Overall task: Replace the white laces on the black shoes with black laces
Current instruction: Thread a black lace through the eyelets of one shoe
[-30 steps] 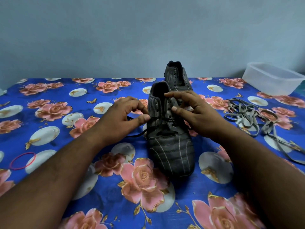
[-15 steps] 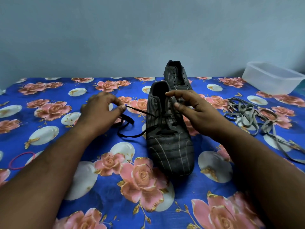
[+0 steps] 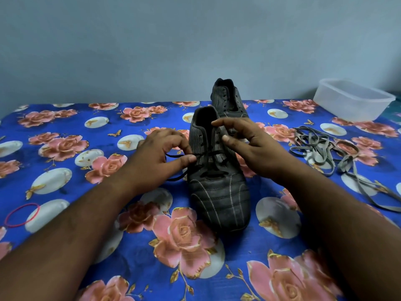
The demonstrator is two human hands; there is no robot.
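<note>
Mid-lacing: the left hand (image 3: 160,153) pinched the thin black lace (image 3: 173,156) at the near black striped leather shoe (image 3: 217,174) on the floral cloth (image 3: 65,148); right hand (image 3: 249,146) gripped its eyelet flap. Next, I'd say, thread the next eyelet.

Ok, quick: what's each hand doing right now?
Left hand: pinches the black lace beside the near shoe.
Right hand: fingers curled at the shoe's eyelet flap; grip cannot be told.
</note>
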